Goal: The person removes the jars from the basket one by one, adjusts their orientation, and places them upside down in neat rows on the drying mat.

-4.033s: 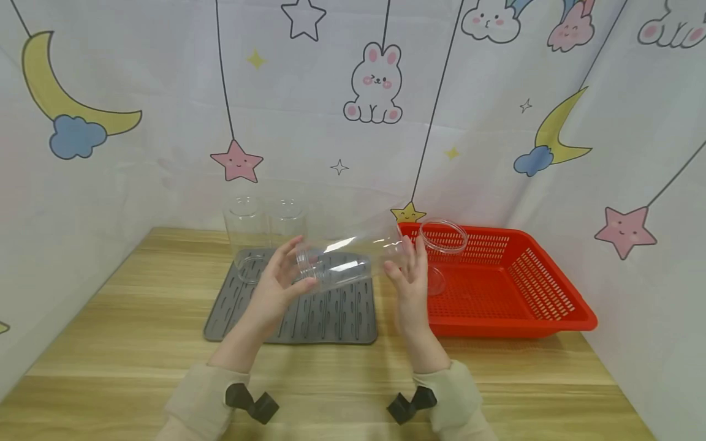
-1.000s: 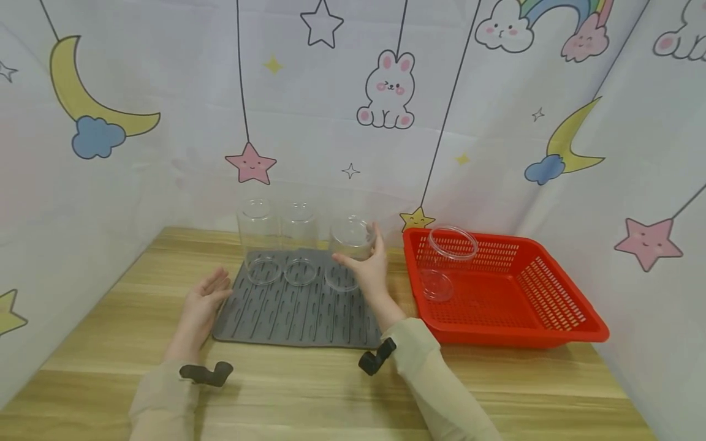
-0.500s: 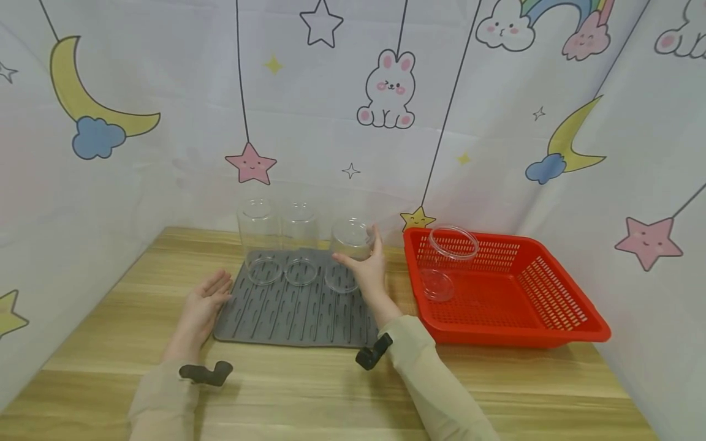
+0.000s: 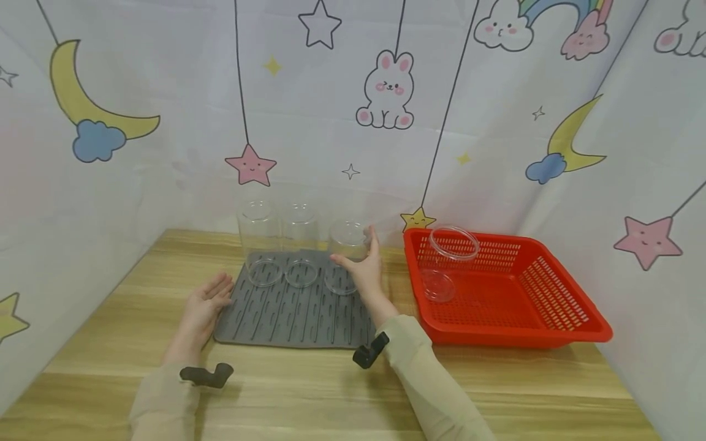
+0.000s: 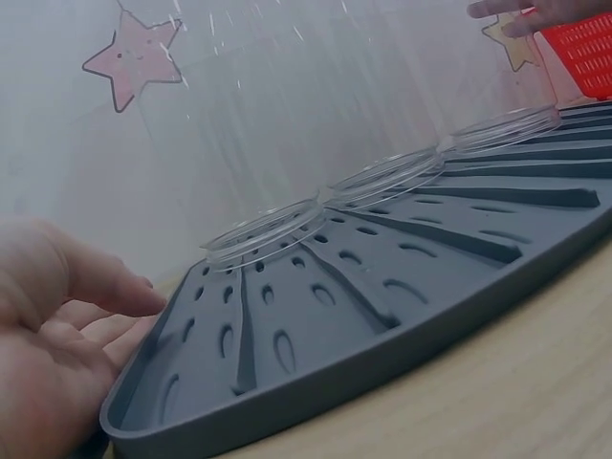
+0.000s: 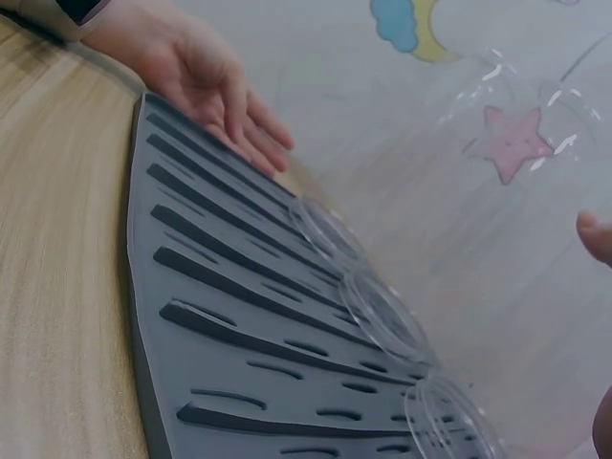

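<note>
On the grey drying mat, several ridges run front to back. Three clear jars stand mouth down in a row along its back: a left jar, a middle jar and a right jar. My right hand grips the right jar near its upper part, thumb in front and fingers on its right side. My left hand lies at the mat's left edge, palm up, fingers extended, holding nothing. In the left wrist view the jar rims rest on the mat.
A red plastic basket stands right of the mat with another clear jar in it, its rim rising above the basket's wall. A patterned white curtain hangs behind the wooden table.
Four seconds ago both hands held the jar tilted in the air. It now stands on the mat; my left hand has let go and moved left. Lately the right hand shifted it slightly left.
</note>
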Available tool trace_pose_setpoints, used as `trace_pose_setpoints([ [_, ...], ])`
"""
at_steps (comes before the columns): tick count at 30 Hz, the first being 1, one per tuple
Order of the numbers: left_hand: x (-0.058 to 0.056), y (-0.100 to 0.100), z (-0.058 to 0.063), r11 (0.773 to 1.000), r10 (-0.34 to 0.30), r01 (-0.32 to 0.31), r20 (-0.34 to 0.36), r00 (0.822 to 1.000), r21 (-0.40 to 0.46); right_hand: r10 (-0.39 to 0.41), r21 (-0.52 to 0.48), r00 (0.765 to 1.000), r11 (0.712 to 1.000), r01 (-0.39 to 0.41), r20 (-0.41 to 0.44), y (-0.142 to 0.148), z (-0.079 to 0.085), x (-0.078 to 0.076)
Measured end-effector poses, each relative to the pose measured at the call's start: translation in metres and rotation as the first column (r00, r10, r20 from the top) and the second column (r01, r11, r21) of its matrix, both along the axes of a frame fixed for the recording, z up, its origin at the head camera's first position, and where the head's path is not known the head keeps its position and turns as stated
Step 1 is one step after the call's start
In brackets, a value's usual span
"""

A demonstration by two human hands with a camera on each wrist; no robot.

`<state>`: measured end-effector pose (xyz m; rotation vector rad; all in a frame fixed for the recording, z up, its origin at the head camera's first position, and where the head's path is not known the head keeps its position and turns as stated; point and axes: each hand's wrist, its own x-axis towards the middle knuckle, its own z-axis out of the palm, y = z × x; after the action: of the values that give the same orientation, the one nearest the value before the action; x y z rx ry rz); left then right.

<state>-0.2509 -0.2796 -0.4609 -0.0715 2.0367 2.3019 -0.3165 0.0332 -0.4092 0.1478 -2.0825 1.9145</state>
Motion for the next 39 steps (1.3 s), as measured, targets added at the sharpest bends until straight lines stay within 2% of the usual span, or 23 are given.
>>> trace_pose_setpoints([
  [13, -0.003, 0.003, -0.005, 0.999, 0.026, -0.025, 0.023, 0.999, -0.033, 0.008, 0.049, 1.000, 0.999, -0.009, 0.022, 0.002, -0.001, 0.000],
  [24, -0.005, 0.002, -0.007, 0.999, 0.031, -0.030, 0.030, 0.999, -0.037, 0.017, 0.036, 1.000, 0.999, -0.017, 0.005, 0.001, -0.002, 0.000],
  [34, -0.004, 0.003, -0.006, 0.999, 0.030, -0.029, 0.038, 0.999, -0.039, 0.024, -0.007, 0.999, 1.000, -0.024, -0.032, 0.004, 0.007, 0.008],
  [39, -0.005, 0.003, -0.005, 0.999, 0.029, -0.027, 0.039, 0.999, -0.046, 0.022, -0.029, 0.998, 0.999, -0.024, -0.066, 0.009, 0.019, 0.016],
])
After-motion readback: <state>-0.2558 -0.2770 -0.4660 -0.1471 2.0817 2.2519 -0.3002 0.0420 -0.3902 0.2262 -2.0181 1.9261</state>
